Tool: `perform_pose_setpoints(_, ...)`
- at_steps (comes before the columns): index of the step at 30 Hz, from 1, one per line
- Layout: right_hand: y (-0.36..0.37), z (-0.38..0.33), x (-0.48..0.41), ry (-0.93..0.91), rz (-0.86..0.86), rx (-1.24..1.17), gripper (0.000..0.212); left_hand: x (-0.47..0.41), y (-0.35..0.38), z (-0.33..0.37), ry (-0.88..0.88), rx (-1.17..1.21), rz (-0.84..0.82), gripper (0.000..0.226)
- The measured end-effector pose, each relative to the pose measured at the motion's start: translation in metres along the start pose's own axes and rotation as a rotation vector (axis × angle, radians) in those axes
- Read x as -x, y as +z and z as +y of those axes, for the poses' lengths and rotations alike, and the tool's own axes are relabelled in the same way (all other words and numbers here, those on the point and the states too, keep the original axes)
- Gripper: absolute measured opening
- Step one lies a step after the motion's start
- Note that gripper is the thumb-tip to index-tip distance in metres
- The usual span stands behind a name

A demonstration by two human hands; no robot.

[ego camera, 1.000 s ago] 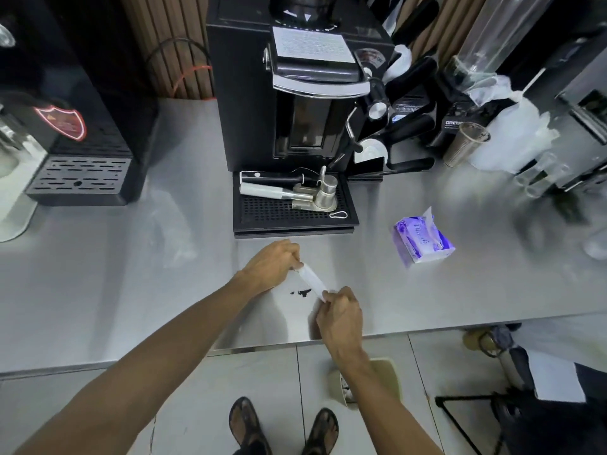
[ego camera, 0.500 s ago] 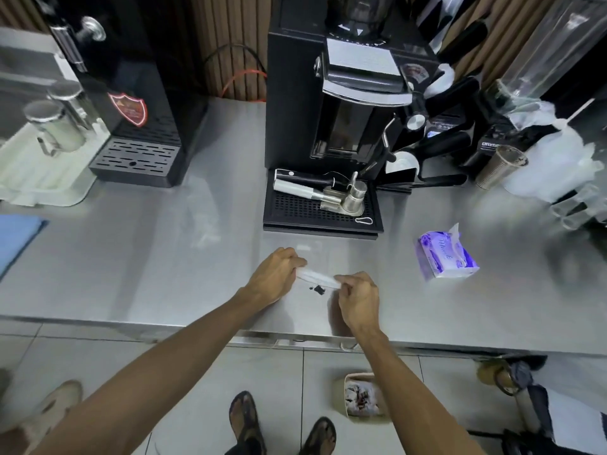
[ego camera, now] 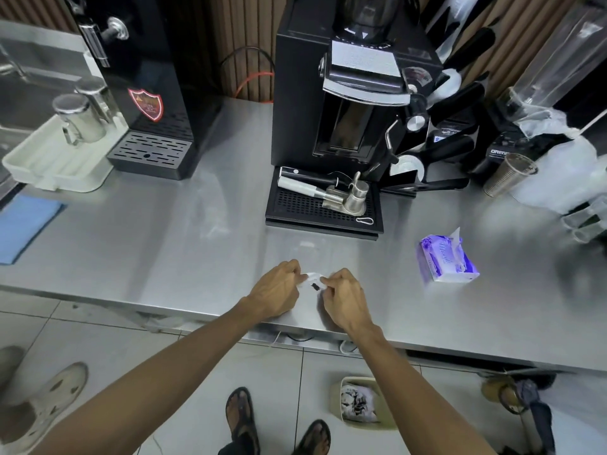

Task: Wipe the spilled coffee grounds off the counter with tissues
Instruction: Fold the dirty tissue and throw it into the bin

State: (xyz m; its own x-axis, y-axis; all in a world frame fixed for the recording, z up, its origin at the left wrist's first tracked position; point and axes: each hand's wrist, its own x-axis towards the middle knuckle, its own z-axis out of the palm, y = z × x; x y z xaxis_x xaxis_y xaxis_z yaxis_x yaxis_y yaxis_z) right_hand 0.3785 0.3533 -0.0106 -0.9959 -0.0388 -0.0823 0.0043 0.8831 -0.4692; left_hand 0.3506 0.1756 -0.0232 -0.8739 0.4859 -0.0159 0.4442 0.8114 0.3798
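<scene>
Left hand (ego camera: pixel 274 290) and right hand (ego camera: pixel 345 302) each pinch one end of the tissue (ego camera: pixel 312 276), stretched sideways on the counter (ego camera: pixel 164 257) before the tray (ego camera: pixel 323 221). The grounds (ego camera: pixel 315 286) lie midway between both hands, just on the tissue's near side.

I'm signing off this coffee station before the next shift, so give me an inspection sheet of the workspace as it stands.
Surface: steel counter; small dark clump of coffee grounds near the front edge.
Job's things: white tissue held right by the grounds; tissue pack to the right, one sheet sticking out.
Clutter: portafilter on the drip tray; metal cup; blue cloth far left.
Grips: left hand and right hand each pinch an end of the tissue.
Cables: orange cable at the back wall; thin wires under the counter edge.
Surroundings: floor bin holding crumpled waste.
</scene>
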Motion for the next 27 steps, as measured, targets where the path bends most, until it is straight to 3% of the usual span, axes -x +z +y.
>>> perform_pose_setpoints(4, 0.002, -0.005, 0.0, 0.054, -0.125, -0.029, 0.034, -0.001, 0.007, 0.008, -0.086, 0.074, -0.056, 0.035)
perform_pose_setpoints(8, -0.003, -0.01, -0.007, 0.099, -0.22, -0.091, 0.012, -0.004, 0.007, 0.016, -0.176, 0.13, -0.082, 0.028)
perform_pose_setpoints(11, -0.007, -0.012, -0.012, 0.128, -0.265, -0.155, 0.02, -0.007, 0.006, 0.018, -0.236, 0.175, -0.101, 0.028)
perform_pose_setpoints(15, -0.01, -0.015, -0.017, 0.149, -0.267, -0.149, 0.017, -0.011, 0.001, 0.015, -0.274, 0.212, -0.159, 0.035)
perform_pose_setpoints(19, -0.011, -0.017, -0.024, 0.16, -0.268, -0.112, 0.027, -0.014, -0.006, 0.016, -0.251, 0.237, -0.187, 0.025)
perform_pose_setpoints(24, -0.009, -0.015, -0.023, 0.167, -0.207, -0.11, 0.014, -0.015, -0.004, 0.012, -0.249, 0.285, -0.146, 0.014)
perform_pose_setpoints(27, -0.008, -0.013, -0.022, 0.143, -0.168, -0.185, 0.034, -0.017, -0.003, 0.009, -0.257, 0.28, -0.136, 0.017)
